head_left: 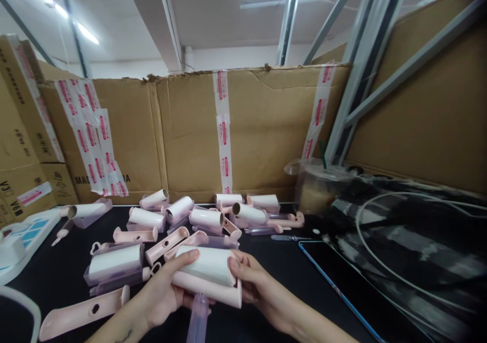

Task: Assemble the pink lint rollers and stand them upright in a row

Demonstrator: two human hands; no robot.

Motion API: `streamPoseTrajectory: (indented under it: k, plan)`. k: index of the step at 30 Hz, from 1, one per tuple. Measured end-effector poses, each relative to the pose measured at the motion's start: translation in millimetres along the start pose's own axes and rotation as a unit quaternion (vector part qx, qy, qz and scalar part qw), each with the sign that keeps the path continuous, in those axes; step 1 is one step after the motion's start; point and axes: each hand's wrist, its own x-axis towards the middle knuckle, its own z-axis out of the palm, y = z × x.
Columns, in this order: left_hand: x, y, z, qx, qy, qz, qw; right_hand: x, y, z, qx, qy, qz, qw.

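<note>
A lint roller (205, 267) is held between both hands near the front of the table. Its white sticky roll sits against a pale pink holder, and a clear purple handle (198, 318) points down from it. My left hand (167, 289) grips the left end, thumb on top of the roll. At the right end, my right hand (253, 282) is closed with its thumb against the roll's edge. Just left lies another white roll in a clear purple cover (115, 263). A loose pink holder (85, 312) with a hole lies nearer the front left.
Several white rolls with purple covers (207, 218) and pink holders (167, 245) are spread behind the hands. A phone or tablet (353, 292) lies right. A lidded drink cup (315, 191), dark plastic with a cable (411, 241), a power strip (28, 246) and cardboard walls (258, 130) surround the table.
</note>
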Motion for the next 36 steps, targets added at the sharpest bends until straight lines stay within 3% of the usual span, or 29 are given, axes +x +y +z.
streamPoseTrajectory:
  k: [6, 25, 36]
  plan:
    - [-2.9, -1.1, 2.4, -0.053, -0.023, -0.054, 0.997, 3.4, -2.3, -1.6, 0.026, 0.002, 0.007, 1.0]
    - [2.9, -5.4, -1.7, -0.124, -0.091, -0.083, 0.985, -2.4, -13.6, 4.1, -0.011, 0.013, -0.03, 0.999]
    - [4.6, -1.2, -1.1, -0.115, -0.07, -0.077, 0.988, -3.2, -9.5, 0.6, -0.039, 0.002, -0.033, 0.999]
